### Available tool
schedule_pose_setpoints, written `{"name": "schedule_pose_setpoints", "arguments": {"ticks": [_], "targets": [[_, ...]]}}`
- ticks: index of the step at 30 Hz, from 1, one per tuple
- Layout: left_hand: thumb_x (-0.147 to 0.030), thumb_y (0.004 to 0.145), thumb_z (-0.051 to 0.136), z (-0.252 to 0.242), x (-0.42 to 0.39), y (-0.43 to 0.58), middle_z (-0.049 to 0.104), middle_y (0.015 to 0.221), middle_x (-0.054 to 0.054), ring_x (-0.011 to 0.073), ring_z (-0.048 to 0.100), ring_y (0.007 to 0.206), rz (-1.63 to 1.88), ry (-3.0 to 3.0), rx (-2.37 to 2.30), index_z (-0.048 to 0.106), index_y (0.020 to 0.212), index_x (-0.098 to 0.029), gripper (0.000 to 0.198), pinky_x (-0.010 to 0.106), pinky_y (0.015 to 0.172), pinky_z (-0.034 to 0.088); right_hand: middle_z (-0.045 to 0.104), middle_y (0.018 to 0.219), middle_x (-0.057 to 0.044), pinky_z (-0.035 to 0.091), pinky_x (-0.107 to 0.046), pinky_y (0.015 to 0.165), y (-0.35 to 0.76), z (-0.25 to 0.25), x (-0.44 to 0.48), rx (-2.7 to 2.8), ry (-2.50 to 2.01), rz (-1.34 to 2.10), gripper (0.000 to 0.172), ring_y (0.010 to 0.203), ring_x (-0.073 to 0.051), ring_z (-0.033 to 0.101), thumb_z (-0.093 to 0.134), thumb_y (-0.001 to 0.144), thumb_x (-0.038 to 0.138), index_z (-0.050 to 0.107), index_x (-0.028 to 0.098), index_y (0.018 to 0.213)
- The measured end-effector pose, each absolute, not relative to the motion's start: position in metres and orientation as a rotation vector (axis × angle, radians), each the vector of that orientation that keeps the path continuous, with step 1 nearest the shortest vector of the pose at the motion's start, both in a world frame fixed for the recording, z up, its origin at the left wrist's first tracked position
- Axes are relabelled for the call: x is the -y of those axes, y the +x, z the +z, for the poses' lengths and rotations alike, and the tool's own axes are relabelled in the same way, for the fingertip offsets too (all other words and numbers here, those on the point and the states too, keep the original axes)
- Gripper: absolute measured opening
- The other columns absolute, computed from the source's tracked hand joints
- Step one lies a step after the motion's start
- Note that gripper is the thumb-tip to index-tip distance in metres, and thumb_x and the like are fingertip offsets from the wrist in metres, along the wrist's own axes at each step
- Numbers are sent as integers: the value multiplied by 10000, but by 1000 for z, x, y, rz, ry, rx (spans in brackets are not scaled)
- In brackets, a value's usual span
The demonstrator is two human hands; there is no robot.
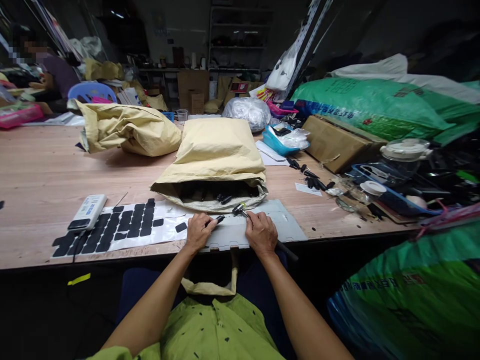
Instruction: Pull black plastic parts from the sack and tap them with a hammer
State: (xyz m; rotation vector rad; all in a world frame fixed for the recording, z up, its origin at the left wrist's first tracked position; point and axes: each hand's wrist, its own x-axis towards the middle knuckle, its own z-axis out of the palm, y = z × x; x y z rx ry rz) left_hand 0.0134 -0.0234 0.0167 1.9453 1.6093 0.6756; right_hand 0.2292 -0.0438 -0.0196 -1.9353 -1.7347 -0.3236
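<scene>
My left hand is closed on a small black part that pokes out past its fingertips, resting on a grey flat board at the table's near edge. My right hand grips a small hammer; the metal head sits just right of the black part and the dark handle runs back under my palm. Just beyond both hands lies an open tan paper sack with several black parts in its mouth. A white sheet with rows of black pads lies left of my left hand.
A white handheld device lies on the sheet's left end. Another tan sack lies farther back. Cardboard box, blue trays, loose black parts and green sacks crowd the right. A person sits at the far left.
</scene>
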Motion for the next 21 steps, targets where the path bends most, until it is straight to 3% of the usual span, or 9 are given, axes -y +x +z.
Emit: {"name": "schedule_pose_setpoints", "arguments": {"ticks": [4, 9, 13, 17, 21], "targets": [[-362, 896, 584, 16, 29, 10, 619, 768, 14, 191, 534, 827, 814, 1946, -1515, 691, 765, -199, 235, 325, 785, 369, 611, 907, -42, 287, -298, 712, 230, -20, 43, 1724, -1943, -346, 246, 812, -178, 459, 571, 892, 223, 706, 223, 1098], [-362, 944, 504, 6, 90, -2, 616, 847, 61, 184, 558, 794, 992, 2090, -1110, 649, 915, -171, 241, 312, 731, 417, 610, 902, -47, 284, -296, 709, 229, -20, 43, 1726, -1938, -350, 238, 807, -181, 461, 577, 888, 224, 707, 220, 1087], [-394, 930, 512, -28, 136, -20, 673, 848, 65, 199, 613, 789, 563, 2264, -987, 673, 987, -191, 265, 323, 753, 438, 610, 906, -49, 280, -300, 705, 229, -20, 43, 1715, -1942, -354, 232, 802, -183, 456, 580, 880, 216, 708, 218, 1074], [-412, 932, 480, -71, 137, -35, 728, 1047, 98, 270, 664, 1023, 41, 1906, -1522, 693, 1090, -212, 332, 355, 862, 475, 609, 904, -53, 277, -301, 700, 229, -20, 43, 1718, -1938, -353, 231, 798, -184, 455, 575, 881, 219, 710, 212, 1068], [-383, 924, 480, -75, 128, -36, 703, 1184, 131, 311, 620, 1174, -160, 1823, -1590, 629, 1271, -210, 416, 403, 938, 469, 613, 900, -50, 281, -303, 699, 228, -20, 43, 1721, -1927, -371, 223, 796, -184, 460, 573, 883, 220, 710, 213, 1058]]}}
